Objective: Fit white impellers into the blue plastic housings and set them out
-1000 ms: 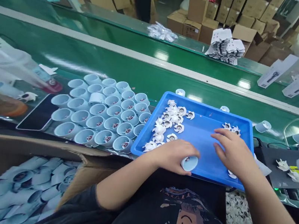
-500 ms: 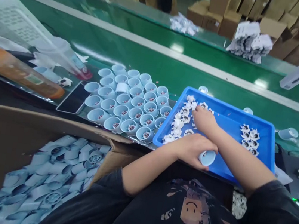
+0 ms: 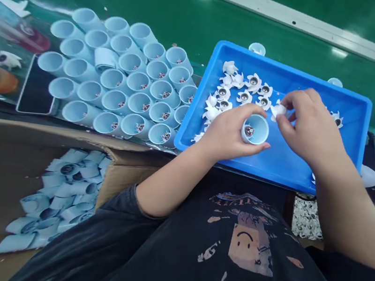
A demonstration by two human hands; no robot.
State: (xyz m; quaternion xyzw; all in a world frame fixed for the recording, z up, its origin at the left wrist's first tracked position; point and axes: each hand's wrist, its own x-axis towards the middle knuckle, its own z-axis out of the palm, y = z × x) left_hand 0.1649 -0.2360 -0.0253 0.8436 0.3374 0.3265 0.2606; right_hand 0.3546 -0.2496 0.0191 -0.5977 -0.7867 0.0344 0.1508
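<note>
Left to right: glossy pale-blue plastic cups (image 3: 136,82) lie packed on their sides beside a blue plastic tray (image 3: 291,69) of white finned pieces (image 3: 238,89). The left hand (image 3: 226,132) grips one open-mouthed cup (image 3: 255,129); the right hand's (image 3: 309,126) fingers (image 3: 295,100) pinch one white finned piece (image 3: 279,110) just beside it, lifted from the tray, unlike the earlier reach into the pile.

Left hand (image 3: 226,134) wraps the cup (image 3: 255,129), hiding most of its outer wall; the dark bit (image 3: 249,131) inside is too small to make out. Right hand (image 3: 312,127) covers most of the white piece (image 3: 279,110). Cardboard box (image 3: 32,132) runs off the left edge.
</note>
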